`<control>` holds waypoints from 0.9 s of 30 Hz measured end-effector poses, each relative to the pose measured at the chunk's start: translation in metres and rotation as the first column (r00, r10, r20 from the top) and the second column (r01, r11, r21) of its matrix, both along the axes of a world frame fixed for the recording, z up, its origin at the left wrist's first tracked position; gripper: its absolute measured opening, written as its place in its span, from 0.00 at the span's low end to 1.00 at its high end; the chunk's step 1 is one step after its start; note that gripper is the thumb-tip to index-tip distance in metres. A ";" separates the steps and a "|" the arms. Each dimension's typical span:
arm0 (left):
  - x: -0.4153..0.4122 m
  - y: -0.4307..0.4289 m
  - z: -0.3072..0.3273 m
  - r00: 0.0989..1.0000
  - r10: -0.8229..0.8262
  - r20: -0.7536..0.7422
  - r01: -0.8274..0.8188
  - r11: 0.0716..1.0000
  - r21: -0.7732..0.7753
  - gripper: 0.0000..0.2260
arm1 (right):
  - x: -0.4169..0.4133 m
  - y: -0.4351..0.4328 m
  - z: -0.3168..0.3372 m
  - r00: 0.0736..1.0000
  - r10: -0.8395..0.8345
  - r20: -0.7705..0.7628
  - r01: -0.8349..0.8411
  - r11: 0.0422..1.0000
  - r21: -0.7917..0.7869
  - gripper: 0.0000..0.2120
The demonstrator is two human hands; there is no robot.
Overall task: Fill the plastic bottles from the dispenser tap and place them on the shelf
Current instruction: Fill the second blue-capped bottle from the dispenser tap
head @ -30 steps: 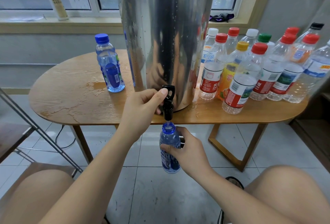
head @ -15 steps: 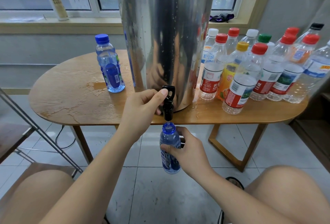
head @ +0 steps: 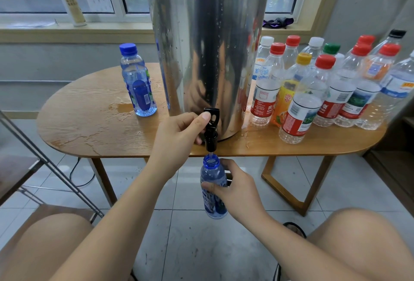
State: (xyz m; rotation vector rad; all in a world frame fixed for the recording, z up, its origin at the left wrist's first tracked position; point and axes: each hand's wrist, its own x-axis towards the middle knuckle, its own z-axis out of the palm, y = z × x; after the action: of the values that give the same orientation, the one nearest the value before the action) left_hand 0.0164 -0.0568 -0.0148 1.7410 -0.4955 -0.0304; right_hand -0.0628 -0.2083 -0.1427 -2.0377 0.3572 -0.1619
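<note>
A tall steel dispenser (head: 208, 52) stands on the wooden table (head: 89, 128), its black tap (head: 211, 130) hanging over the front edge. My left hand (head: 177, 135) grips the tap lever with thumb on top. Below the spout, my right hand (head: 233, 188) holds an uncapped blue bottle (head: 212, 191) upright, its mouth under the tap; a thin stream of water runs into it. A capped blue bottle (head: 137, 83) holding water stands on the table left of the dispenser.
Several capped clear bottles (head: 313, 87) crowd the table right of the dispenser. Water puddles (head: 121, 109) lie on the tabletop at left. A metal frame (head: 44, 162) slants at lower left. My knees are at the bottom corners, above a tiled floor.
</note>
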 end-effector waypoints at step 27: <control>0.003 0.001 -0.004 1.000 -0.018 0.014 0.019 1.000 -0.012 0.19 | -0.001 0.001 0.000 1.000 -0.012 0.016 0.012 1.000 0.000 0.31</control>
State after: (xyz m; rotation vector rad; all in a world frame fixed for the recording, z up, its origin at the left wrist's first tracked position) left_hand 0.0191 -0.0553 -0.0183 1.7260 -0.5209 -0.0287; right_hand -0.0640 -0.2073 -0.1431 -2.0340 0.3595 -0.1859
